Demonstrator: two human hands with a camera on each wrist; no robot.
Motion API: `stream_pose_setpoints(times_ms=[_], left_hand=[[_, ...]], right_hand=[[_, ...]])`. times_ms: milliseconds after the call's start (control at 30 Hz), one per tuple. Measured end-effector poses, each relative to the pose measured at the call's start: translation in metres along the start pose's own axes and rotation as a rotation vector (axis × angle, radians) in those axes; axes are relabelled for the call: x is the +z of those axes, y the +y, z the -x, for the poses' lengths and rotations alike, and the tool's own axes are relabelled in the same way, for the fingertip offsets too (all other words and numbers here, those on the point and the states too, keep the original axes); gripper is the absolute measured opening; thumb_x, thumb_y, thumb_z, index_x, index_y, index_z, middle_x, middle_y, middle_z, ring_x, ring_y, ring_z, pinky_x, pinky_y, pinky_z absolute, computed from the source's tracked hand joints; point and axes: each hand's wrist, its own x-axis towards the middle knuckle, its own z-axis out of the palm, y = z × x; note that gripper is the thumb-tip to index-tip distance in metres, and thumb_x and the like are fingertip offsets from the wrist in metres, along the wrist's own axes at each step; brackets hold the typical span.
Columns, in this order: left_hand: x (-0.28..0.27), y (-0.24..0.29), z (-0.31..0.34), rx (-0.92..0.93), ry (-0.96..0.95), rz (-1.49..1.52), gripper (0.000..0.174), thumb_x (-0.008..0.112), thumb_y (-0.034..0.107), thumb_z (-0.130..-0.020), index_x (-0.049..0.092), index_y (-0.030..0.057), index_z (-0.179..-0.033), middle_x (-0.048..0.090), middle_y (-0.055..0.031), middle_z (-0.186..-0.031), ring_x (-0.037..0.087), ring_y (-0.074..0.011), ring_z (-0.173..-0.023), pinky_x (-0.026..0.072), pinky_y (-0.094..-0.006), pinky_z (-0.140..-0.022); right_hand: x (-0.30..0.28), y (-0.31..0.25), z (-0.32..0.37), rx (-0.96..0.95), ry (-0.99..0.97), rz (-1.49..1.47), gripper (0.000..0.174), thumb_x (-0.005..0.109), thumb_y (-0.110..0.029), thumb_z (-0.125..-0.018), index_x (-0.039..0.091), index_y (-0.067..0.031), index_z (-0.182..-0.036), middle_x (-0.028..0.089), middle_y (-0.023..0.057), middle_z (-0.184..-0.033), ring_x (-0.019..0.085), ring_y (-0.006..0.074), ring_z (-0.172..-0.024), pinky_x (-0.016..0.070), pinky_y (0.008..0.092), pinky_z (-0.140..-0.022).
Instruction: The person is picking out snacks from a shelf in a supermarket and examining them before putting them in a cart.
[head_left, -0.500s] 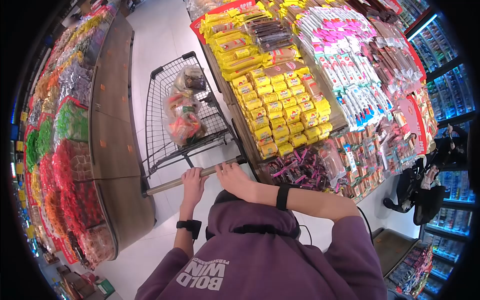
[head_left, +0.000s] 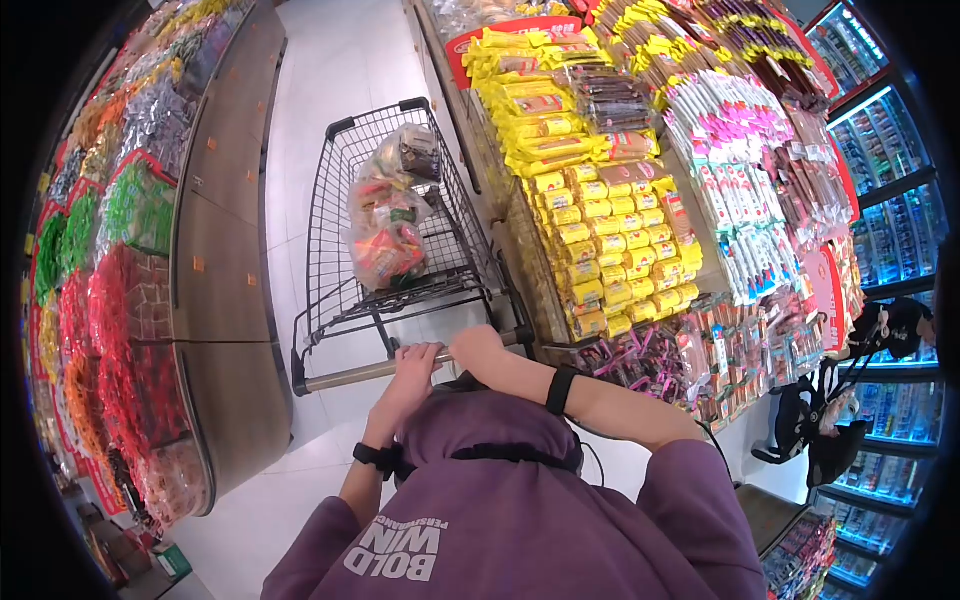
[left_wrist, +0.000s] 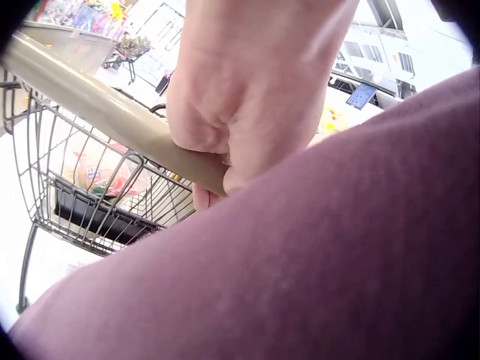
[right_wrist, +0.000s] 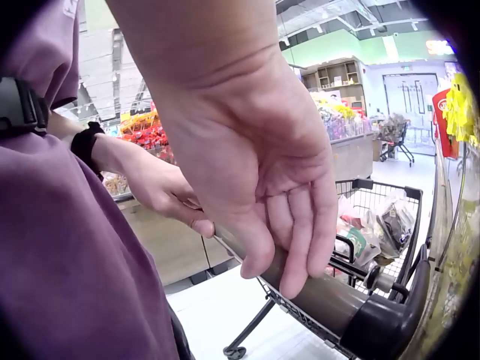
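A black wire shopping cart (head_left: 322, 235) stands in front of the person, its brown push bar (head_left: 345, 377) crossing just ahead of the body. My left hand (head_left: 408, 378) grips the bar near its middle; in the left wrist view its fingers curl round it. My right hand (head_left: 478, 350) rests on the bar's right part. Its loosely bent fingers (right_wrist: 298, 255) and thumb lie against the bar, with the palm showing in the right wrist view. A clear plastic bag (head_left: 385, 225) of packaged goods lies in the cart.
To the right, close beside the cart, a display (head_left: 515, 235) holds yellow-wrapped snacks (head_left: 610, 245) and other packets. A wooden counter (head_left: 225, 250) with red and green packets runs along the left. The tiled aisle (head_left: 335, 50) stretches ahead. Dark bags (head_left: 815, 405) are by lit coolers at right.
The two hands have come closer together on the push bar. Cart and right-hand display sit farther right in the head view. The bag stays in the cart.
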Motion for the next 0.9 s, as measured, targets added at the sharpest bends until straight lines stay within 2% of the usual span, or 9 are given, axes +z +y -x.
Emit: stream_pose_setpoints(times_ms=[200, 267, 333, 467, 533, 600, 667, 767, 900], left_hand=[[-0.005, -0.012, -0.013, 0.027, -0.093, 0.041, 0.039, 0.058, 0.003, -0.089, 0.049, 0.0046, -0.127, 0.058, -0.0183, -0.114, 0.053, -0.0341, -0.111, 0.0341, -0.0438, -0.099], [-0.006, -0.015, -0.015, 0.028, -0.101, 0.054, 0.040, 0.058, 0.002, -0.088, 0.049, 0.0046, -0.127, 0.059, -0.0188, -0.115, 0.053, -0.0337, -0.113, 0.0342, -0.0442, -0.100], [-0.007, -0.017, -0.018, 0.038, -0.107, 0.059, 0.040, 0.059, 0.002, -0.088, 0.049, 0.0044, -0.127, 0.059, -0.0187, -0.115, 0.054, -0.0337, -0.112, 0.0340, -0.0441, -0.101], [-0.014, -0.015, -0.024, 0.031, -0.119, 0.053, 0.040, 0.059, 0.001, -0.087, 0.049, 0.0040, -0.126, 0.059, -0.0188, -0.114, 0.054, -0.0342, -0.112, 0.0341, -0.0440, -0.101], [-0.011, -0.022, -0.023, 0.050, -0.097, 0.072, 0.041, 0.059, 0.001, -0.086, 0.049, 0.0040, -0.125, 0.059, -0.0187, -0.113, 0.054, -0.0343, -0.111, 0.0344, -0.0441, -0.101], [-0.014, -0.025, -0.023, 0.071, -0.106, 0.061, 0.040, 0.059, 0.001, -0.086, 0.049, 0.0039, -0.125, 0.060, -0.0185, -0.112, 0.054, -0.0345, -0.110, 0.0350, -0.0441, -0.100], [-0.013, -0.024, -0.025, 0.077, -0.111, 0.059, 0.040, 0.059, 0.001, -0.086, 0.049, 0.0037, -0.125, 0.060, -0.0184, -0.111, 0.054, -0.0346, -0.109, 0.0357, -0.0439, -0.099], [-0.017, -0.024, -0.028, 0.073, -0.108, 0.068, 0.038, 0.059, 0.002, -0.087, 0.049, 0.0033, -0.124, 0.060, -0.0183, -0.111, 0.055, -0.0346, -0.107, 0.0366, -0.0431, -0.097], [-0.018, -0.024, -0.029, 0.092, -0.078, 0.095, 0.037, 0.059, 0.004, -0.089, 0.050, 0.0032, -0.124, 0.061, -0.0186, -0.111, 0.055, -0.0344, -0.107, 0.0365, -0.0420, -0.096]], right_hand=[[-0.017, 0.019, 0.006, -0.071, 0.072, -0.056, 0.009, 0.067, -0.012, -0.077, 0.073, -0.0076, -0.081, 0.069, 0.0099, -0.080, 0.071, 0.0270, -0.081, 0.0561, 0.0381, -0.065], [-0.027, 0.028, 0.010, -0.123, 0.106, -0.134, 0.008, 0.066, -0.012, -0.077, 0.071, -0.0072, -0.082, 0.068, 0.0126, -0.083, 0.069, 0.0314, -0.080, 0.0548, 0.0424, -0.068], [-0.066, 0.040, 0.023, -0.176, 0.137, -0.234, 0.010, 0.065, -0.012, -0.078, 0.069, -0.0068, -0.085, 0.068, 0.0140, -0.083, 0.068, 0.0334, -0.080, 0.0541, 0.0442, -0.069], [-0.150, 0.094, 0.040, -0.052, 0.499, -0.285, 0.022, 0.061, 0.001, -0.073, 0.063, -0.0029, -0.095, 0.067, 0.0167, -0.086, 0.066, 0.0349, -0.087, 0.0538, 0.0453, -0.073], [-0.172, 0.137, 0.042, 0.036, 0.673, -0.134, 0.021, 0.059, -0.001, -0.073, 0.064, -0.0047, -0.093, 0.067, 0.0161, -0.085, 0.065, 0.0354, -0.085, 0.0531, 0.0455, -0.072], [-0.183, 0.187, 0.048, 0.169, 0.713, 0.017, 0.024, 0.060, 0.002, -0.071, 0.063, -0.0036, -0.094, 0.067, 0.0157, -0.091, 0.063, 0.0345, -0.095, 0.0523, 0.0446, -0.078], [-0.185, 0.229, 0.055, 0.247, 0.732, 0.227, 0.025, 0.061, 0.002, -0.072, 0.061, -0.0034, -0.096, 0.067, 0.0152, -0.095, 0.060, 0.0339, -0.102, 0.0498, 0.0456, -0.084], [-0.172, 0.269, 0.069, 0.311, 0.724, 0.296, 0.018, 0.063, -0.004, -0.078, 0.059, -0.0036, -0.095, 0.067, 0.0137, -0.087, 0.063, 0.0331, -0.092, 0.0457, 0.0462, -0.088], [-0.154, 0.294, 0.072, 0.431, 0.454, 0.237, 0.018, 0.065, -0.011, -0.081, 0.060, -0.0064, -0.098, 0.068, 0.0117, -0.089, 0.064, 0.0313, -0.089, 0.0458, 0.0447, -0.086]])
